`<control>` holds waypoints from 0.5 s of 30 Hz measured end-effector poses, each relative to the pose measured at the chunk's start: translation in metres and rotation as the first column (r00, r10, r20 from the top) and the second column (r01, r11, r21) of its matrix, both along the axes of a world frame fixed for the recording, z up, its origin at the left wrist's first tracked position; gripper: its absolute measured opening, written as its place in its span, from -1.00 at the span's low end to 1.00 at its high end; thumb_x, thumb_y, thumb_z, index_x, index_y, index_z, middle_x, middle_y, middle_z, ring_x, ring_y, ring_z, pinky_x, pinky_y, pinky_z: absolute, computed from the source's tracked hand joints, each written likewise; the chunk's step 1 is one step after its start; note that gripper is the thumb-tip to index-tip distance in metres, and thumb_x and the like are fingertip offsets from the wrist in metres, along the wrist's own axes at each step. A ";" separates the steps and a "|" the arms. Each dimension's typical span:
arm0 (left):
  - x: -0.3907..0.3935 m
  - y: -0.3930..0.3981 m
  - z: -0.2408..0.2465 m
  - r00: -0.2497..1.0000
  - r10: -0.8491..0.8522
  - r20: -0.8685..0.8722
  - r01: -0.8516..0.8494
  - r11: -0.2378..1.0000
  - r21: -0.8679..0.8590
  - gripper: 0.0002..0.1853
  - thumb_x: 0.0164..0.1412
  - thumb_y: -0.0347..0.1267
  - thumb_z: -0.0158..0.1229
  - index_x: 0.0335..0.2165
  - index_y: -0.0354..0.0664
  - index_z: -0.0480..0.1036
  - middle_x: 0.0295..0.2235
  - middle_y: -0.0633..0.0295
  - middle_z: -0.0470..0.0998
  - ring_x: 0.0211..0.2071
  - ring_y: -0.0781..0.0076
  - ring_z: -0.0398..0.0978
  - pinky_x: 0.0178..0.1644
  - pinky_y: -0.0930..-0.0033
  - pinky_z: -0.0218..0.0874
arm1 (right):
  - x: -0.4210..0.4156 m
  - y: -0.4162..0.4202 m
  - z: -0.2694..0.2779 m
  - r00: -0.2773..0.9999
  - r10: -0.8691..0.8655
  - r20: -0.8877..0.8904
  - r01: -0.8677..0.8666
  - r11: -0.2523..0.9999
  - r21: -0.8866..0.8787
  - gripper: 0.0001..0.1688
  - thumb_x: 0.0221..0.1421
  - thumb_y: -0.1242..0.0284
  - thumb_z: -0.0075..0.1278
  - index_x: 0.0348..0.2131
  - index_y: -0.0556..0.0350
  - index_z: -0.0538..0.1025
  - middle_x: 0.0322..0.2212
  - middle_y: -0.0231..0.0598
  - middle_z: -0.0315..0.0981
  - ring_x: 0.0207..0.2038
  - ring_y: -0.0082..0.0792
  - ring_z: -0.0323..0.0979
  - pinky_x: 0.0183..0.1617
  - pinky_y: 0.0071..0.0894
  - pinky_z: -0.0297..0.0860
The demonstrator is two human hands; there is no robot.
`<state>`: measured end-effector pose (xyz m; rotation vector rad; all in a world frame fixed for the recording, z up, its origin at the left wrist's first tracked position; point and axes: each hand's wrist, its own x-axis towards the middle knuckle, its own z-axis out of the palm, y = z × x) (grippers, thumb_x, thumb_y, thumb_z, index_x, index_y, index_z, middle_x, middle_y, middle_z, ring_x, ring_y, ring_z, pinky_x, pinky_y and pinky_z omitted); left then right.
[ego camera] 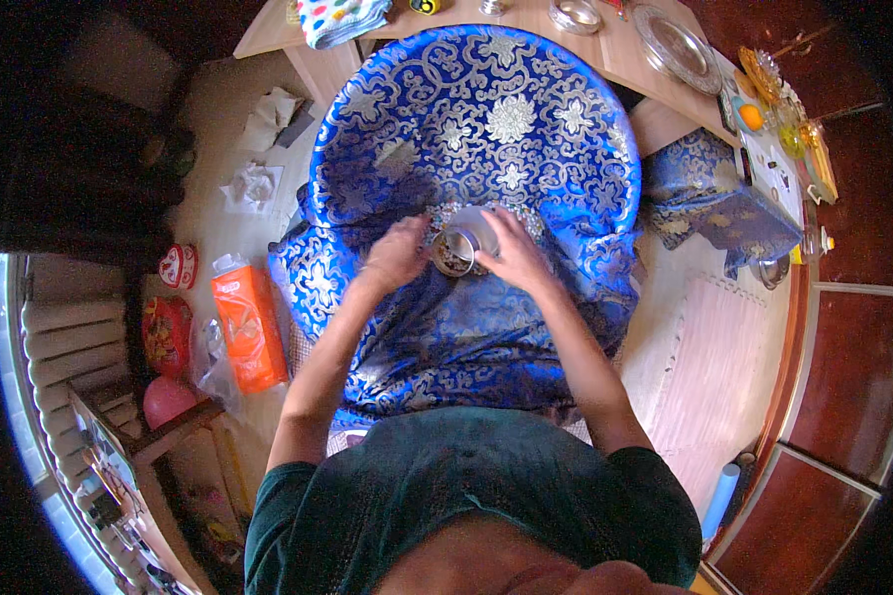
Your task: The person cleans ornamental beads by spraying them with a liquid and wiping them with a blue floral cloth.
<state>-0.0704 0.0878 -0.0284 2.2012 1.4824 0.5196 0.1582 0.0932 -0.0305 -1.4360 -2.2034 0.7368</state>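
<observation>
A blue brocade cloth (pixel 455 160) with silvery flower scrolls is stretched over a large round rim before me and sags over my lap. Mixed small beads or stones (pixel 525 216) lie in its hollow. Among them stands a shallow round metal ring or dish (pixel 452 269) with some beads inside, and a pale translucent disc (pixel 478 221) is just behind it. My left hand (pixel 397 253), blurred, is at the dish's left side, fingers over the beads. My right hand (pixel 513 251) has its fingers spread by the disc, thumb near the dish's right rim. Whether either hand grips is unclear.
A wooden table (pixel 461 26) beyond the cloth holds a silver tray (pixel 677 48), a metal bowl (pixel 574 15) and a dotted towel (pixel 342 21). An orange carton (pixel 249 327) stands on the floor at left. At right, a brocade-covered stand (pixel 722 193) bears dishes and an orange fruit (pixel 750 117).
</observation>
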 end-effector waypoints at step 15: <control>0.060 0.012 -0.003 0.913 0.193 0.360 -0.082 0.950 -0.302 -0.71 -0.04 -0.19 0.04 -0.48 -0.23 0.44 -0.52 0.08 0.46 -0.51 0.13 0.44 -0.39 0.25 0.26 | 0.016 0.017 -0.052 0.949 -0.276 -0.154 0.258 0.957 -0.130 -0.67 -0.04 0.36 -0.19 -0.30 0.16 0.45 -0.34 0.05 0.38 -0.28 0.00 0.35 -0.19 -0.19 0.27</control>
